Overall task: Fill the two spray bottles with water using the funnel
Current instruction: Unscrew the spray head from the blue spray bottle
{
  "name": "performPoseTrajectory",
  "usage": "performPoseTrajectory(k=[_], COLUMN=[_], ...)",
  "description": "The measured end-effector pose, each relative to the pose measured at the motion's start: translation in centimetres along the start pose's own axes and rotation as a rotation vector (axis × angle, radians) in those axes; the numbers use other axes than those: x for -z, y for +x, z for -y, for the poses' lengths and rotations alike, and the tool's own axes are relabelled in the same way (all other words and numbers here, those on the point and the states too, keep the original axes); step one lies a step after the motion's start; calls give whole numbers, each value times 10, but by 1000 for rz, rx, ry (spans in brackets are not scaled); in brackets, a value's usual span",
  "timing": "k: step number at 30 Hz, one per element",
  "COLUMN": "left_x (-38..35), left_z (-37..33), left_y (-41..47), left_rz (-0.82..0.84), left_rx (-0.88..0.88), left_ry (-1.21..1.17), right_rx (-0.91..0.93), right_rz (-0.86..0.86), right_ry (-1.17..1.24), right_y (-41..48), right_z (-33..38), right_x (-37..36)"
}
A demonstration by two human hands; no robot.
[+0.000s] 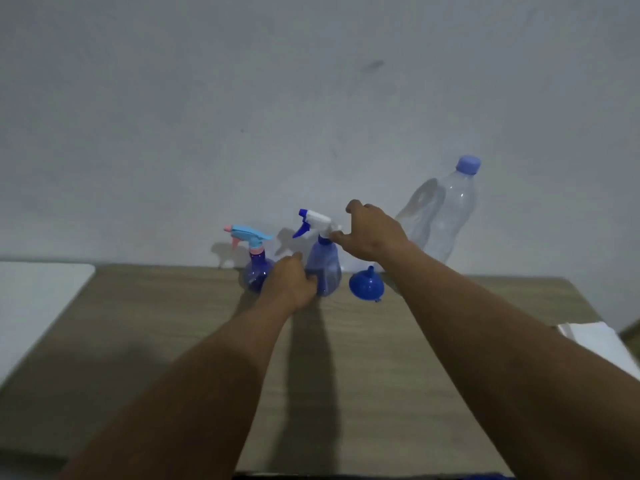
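A wooden table (346, 358) fills the lower half of the frame, set against a plain pale wall (242, 98) that takes up the upper half. A white surface (38, 296) sits at the left edge, and a white object (588, 341) lies at the table's right edge.

Near the centre, at the back of the table, stand two spray bottles. The taller one, a blue spray bottle with a white and blue trigger head (323, 268), is upright. The left hand (292, 285) is curled around its lower body from the left side. The right hand (372, 230) is spread open at the trigger head, its fingertips touching the white collar at the neck.

Just left of it, partly behind the left hand, stands a rounder purple spray bottle with a light blue and pink head (254, 271). A blue funnel (367, 285) rests on the table just right of the taller bottle, below the right wrist. A large clear water bottle with a lilac cap (450, 216) stands against the wall, right of centre.
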State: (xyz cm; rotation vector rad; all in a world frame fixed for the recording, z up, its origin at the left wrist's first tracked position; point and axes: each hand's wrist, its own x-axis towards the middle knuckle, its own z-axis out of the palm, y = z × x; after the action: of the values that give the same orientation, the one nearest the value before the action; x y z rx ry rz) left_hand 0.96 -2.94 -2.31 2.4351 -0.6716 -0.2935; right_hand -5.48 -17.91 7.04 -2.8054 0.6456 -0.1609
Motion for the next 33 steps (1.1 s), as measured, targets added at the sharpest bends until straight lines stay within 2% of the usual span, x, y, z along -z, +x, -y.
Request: performPoseTrajectory(k=[5, 9, 14, 23, 28, 30, 33], left_x=[-28, -40, -38, -17, -18, -24, -29], left_z=[-2, 7, 10, -2, -4, -2, 4], left_y=[31, 39, 29, -49, -102, -117, -134], left_rz=[-34, -76, -74, 80, 73, 108, 123], left_rx=[20, -3, 5, 18, -9, 6, -17], left_ry=[-121, -116, -224, -278, -382, -460, -456], right_rx=[78, 95, 108, 45, 15, -8, -90], right_rz=[39, 9, 6, 42, 39, 32, -20], right_ry=[172, 347, 416, 497, 551, 595, 723], right_y=[24, 29, 18, -52, -107, -127, -149], right_z=[-6, -5, -6, -2, -1, -1, 1], right_x=[-37, -58, -56, -38, -40, -47, -64])
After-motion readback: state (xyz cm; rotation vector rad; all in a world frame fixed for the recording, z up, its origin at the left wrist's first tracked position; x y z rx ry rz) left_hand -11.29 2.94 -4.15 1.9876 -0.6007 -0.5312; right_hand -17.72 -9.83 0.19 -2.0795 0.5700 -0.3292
